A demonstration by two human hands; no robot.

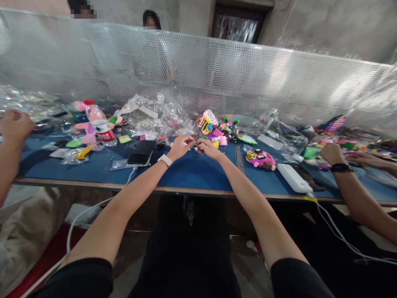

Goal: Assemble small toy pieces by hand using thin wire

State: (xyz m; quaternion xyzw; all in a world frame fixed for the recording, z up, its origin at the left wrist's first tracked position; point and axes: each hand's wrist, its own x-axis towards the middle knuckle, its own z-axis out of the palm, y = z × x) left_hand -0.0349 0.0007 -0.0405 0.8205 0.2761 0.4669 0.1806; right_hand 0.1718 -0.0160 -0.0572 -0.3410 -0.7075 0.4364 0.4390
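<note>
My left hand (182, 147), with a white band on its wrist, is closed in a pinch over the blue table. Close beside it my right hand (207, 148) has its fingers curled and pressed together. Between the fingertips is a small dark and whitish piece (195, 147), too small to name. Just behind my hands lie a colourful clay figure (206, 124) with a white speckled top and pieces of pink and yellow clay (222, 140). A black phone (141, 153) on a white cable lies left of my left wrist.
Clear plastic bags (155, 114) pile up before a perforated metal screen (198, 70). A bottle with a red cap (104, 128) stands left. Thin wires (239, 159), a pink clay figure (261, 159) and a white power bank (294, 178) lie right. Co-workers' hands (334, 155) work at both sides.
</note>
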